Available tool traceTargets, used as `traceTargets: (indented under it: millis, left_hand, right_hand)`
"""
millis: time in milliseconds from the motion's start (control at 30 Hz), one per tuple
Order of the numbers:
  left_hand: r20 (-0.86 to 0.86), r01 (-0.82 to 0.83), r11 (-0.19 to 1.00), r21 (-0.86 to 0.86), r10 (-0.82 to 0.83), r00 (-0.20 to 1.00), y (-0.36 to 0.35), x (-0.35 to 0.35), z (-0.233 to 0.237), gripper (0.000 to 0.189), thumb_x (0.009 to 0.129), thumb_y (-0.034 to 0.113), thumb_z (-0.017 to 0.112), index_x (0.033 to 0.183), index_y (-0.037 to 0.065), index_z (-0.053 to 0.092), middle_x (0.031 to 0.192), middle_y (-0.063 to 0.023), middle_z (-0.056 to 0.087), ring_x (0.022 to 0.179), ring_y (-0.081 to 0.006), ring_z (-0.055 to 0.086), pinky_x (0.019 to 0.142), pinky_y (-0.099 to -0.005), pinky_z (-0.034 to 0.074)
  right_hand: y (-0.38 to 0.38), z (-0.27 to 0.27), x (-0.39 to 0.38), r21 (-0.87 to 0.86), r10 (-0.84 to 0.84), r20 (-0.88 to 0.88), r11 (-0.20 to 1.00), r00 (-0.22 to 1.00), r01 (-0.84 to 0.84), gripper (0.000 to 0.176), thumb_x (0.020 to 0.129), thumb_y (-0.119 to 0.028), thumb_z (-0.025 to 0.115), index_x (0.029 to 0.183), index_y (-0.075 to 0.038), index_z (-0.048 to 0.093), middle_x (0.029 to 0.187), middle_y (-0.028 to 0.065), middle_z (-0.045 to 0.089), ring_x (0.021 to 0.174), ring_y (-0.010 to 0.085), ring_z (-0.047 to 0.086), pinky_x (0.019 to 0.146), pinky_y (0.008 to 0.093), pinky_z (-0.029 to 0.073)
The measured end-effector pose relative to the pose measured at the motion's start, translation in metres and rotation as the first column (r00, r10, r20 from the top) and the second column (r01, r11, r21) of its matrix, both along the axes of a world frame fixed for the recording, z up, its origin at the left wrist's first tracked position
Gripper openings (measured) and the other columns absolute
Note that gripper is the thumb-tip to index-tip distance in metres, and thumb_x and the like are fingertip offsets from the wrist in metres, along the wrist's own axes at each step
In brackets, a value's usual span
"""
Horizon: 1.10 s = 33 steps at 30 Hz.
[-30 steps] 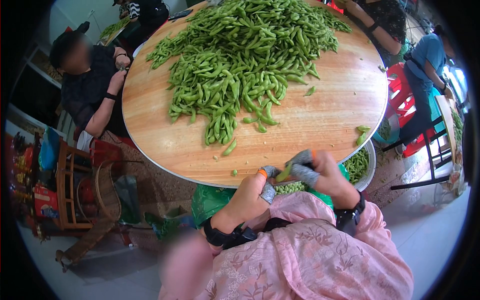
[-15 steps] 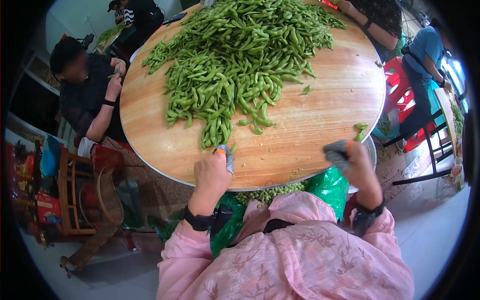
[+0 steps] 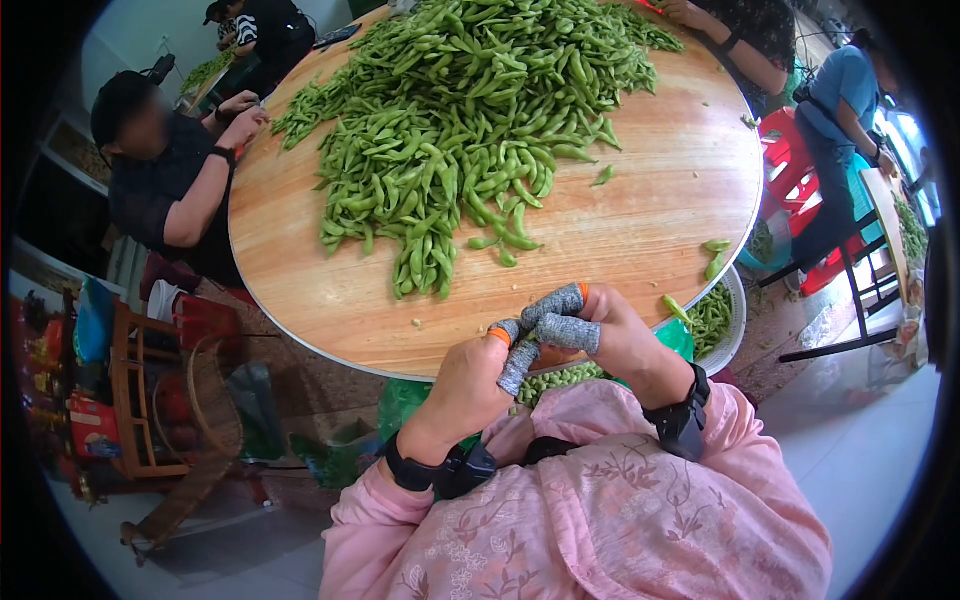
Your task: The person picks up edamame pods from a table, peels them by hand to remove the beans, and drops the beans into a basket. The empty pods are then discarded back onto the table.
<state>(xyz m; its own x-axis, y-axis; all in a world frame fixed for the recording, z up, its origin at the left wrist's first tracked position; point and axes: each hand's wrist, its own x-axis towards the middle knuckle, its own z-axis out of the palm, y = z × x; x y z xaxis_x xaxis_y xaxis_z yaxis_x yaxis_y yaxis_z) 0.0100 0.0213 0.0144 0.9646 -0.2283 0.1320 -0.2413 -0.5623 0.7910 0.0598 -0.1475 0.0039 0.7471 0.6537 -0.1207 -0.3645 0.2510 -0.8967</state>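
My left hand and my right hand meet at the table's front edge, fingertips together. Grey sleeves with orange bands cover their thumbs and forefingers. A bit of green pod shows between the left fingertips. The right thumb and forefinger close in against it; whatever they grip is hidden. Beyond my hands, a large heap of green pods lies on the round wooden table. One loose pod shows beside my right wrist, near the rim, and two pods lie at the right edge.
Below the right rim stands a white basket of pods. Shelled beans and green plastic are under the front edge. One person sits at the left; another's arm reaches in at the top right. Red stools stand right.
My right hand has moved left from the right rim to meet my left hand, which has shifted right and down. A loose pod now shows near the rim. The left person's hands have moved.
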Motion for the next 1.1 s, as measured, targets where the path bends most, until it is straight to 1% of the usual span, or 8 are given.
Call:
traceTargets:
  millis: [167, 233, 367, 800, 900, 967, 1067, 1100]
  left_hand:
    - [0.16, -0.081, 0.994, 0.072, 0.069, 0.985, -0.007, -0.003, 0.014, 0.012, 0.074, 0.011, 0.055, 0.085, 0.005, 0.055, 0.063, -0.0154, 0.055, 0.056, -0.0322, 0.054, 0.05, -0.0397, 0.04]
    - [0.193, -0.084, 0.986, 0.145, 0.055, 0.98, -0.006, -0.002, 0.011, 0.012, 0.073, 0.011, 0.056, 0.084, 0.005, 0.055, 0.061, -0.0135, 0.055, 0.056, -0.031, 0.054, 0.049, -0.0393, 0.041]
    - [0.31, -0.092, 0.955, 0.281, 0.0, 0.951, -0.007, -0.002, 0.008, 0.014, 0.069, 0.01, 0.058, 0.082, 0.005, 0.055, 0.06, -0.0093, 0.053, 0.056, -0.0274, 0.054, 0.048, -0.0377, 0.041]
    - [0.319, -0.093, 0.908, 0.409, -0.047, 0.947, -0.01, -0.004, 0.011, 0.016, 0.066, 0.009, 0.06, 0.08, 0.003, 0.058, 0.064, -0.0143, 0.055, 0.057, -0.0311, 0.054, 0.05, -0.0376, 0.042]
    - [0.407, -0.075, 0.943, 0.325, -0.068, 0.911, -0.01, -0.002, -0.001, 0.01, 0.07, 0.01, 0.055, 0.078, 0.003, 0.054, 0.064, -0.0102, 0.053, 0.056, -0.0282, 0.052, 0.047, -0.035, 0.041]
    - [0.147, -0.036, 0.99, -0.137, 0.056, 0.988, -0.012, -0.004, -0.005, 0.013, 0.078, 0.016, 0.055, 0.079, 0.003, 0.054, 0.059, -0.0057, 0.05, 0.047, -0.0221, 0.049, 0.044, -0.0308, 0.038]
    - [-0.15, -0.101, 0.863, -0.495, 0.03, 0.988, -0.007, -0.007, -0.015, 0.02, 0.083, 0.023, 0.054, 0.081, 0.003, 0.053, 0.057, 0.0001, 0.047, 0.043, -0.0124, 0.043, 0.042, -0.025, 0.034]
    - [-0.15, -0.1, 0.864, -0.494, 0.029, 0.988, -0.006, -0.007, -0.014, 0.02, 0.083, 0.023, 0.054, 0.081, 0.003, 0.053, 0.057, 0.0001, 0.047, 0.043, -0.0124, 0.043, 0.042, -0.025, 0.034]
  right_hand:
    - [-0.011, 0.026, -0.007, -0.106, -0.125, 0.055, 0.986, 0.991, 0.13, 0.02, 0.084, -0.018, 0.054, 0.087, 0.001, 0.06, 0.077, 0.0007, 0.06, 0.071, 0.0063, 0.053, 0.063, 0.0206, 0.043]
    - [-0.013, 0.029, -0.009, -0.15, -0.023, 0.066, 0.988, 0.998, 0.032, 0.024, 0.082, -0.023, 0.057, 0.089, 0.0, 0.061, 0.068, -0.0027, 0.056, 0.057, 0.0026, 0.043, 0.051, 0.0167, 0.033]
    - [-0.012, 0.024, -0.011, -0.117, -0.058, 0.062, 0.991, 0.996, 0.065, 0.025, 0.082, -0.025, 0.056, 0.086, -0.001, 0.061, 0.065, -0.0035, 0.053, 0.057, 0.0024, 0.043, 0.049, 0.0171, 0.032]
    - [-0.01, 0.01, -0.009, -0.119, -0.063, -0.044, 0.991, 0.997, 0.058, 0.021, 0.082, -0.022, 0.057, 0.081, -0.002, 0.059, 0.07, -0.0007, 0.056, 0.061, 0.0052, 0.049, 0.056, 0.0191, 0.039]
    - [-0.008, 0.007, -0.011, -0.031, -0.076, -0.093, 0.997, 0.993, 0.074, 0.017, 0.082, -0.019, 0.057, 0.083, -0.002, 0.057, 0.076, 0.0018, 0.059, 0.067, 0.0072, 0.053, 0.062, 0.0211, 0.044]
    - [-0.006, 0.004, -0.012, 0.015, -0.085, -0.114, 0.996, 0.99, 0.088, 0.016, 0.082, -0.017, 0.057, 0.084, -0.001, 0.057, 0.077, 0.0025, 0.059, 0.067, 0.0075, 0.054, 0.062, 0.0216, 0.045]
    - [-0.004, -0.004, -0.011, 0.066, -0.097, 0.03, 0.993, 0.995, 0.095, 0.014, 0.081, -0.015, 0.059, 0.083, -0.001, 0.056, 0.076, 0.0015, 0.058, 0.068, 0.0068, 0.053, 0.062, 0.0211, 0.044]
    - [-0.004, -0.006, -0.011, 0.08, -0.115, 0.098, 0.991, 0.988, 0.108, 0.013, 0.081, -0.013, 0.059, 0.082, -0.001, 0.055, 0.076, 0.0008, 0.058, 0.069, 0.0064, 0.052, 0.063, 0.0209, 0.043]
